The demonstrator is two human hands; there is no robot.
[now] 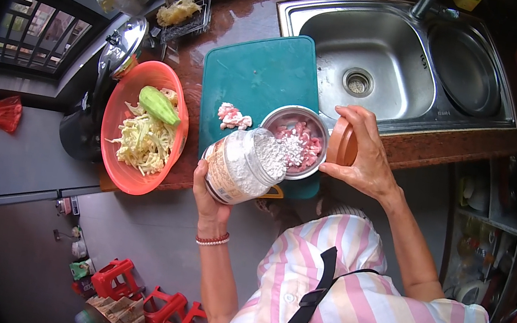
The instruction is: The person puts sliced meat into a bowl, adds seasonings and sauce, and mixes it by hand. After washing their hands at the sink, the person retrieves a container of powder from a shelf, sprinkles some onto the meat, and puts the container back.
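Observation:
My left hand point(211, 200) grips a clear plastic jar point(231, 169) of white powder, tilted with its mouth over a metal bowl point(275, 112). Pieces of pink raw meat point(312, 146) lie in the bowl, with a heap of the white powder point(291, 149) on top. Between the fingers and thumb of my right hand point(368, 157) is an orange-brown screw lid point(343, 143), held at the bowl's right side. Beneath the bowl is a green cutting board point(263, 74), where a small clump of pale, fatty meat point(233, 117) rests left of the bowl.
An orange plastic basin point(107, 150) at the left holds shredded vegetable point(145, 141) and a peeled green gourd point(159, 105). Behind the board is a steel sink point(378, 42) with a faucet point(423, 4). A lidded pot point(83, 125) stands beyond the basin. Red stools point(164, 311) are on the floor.

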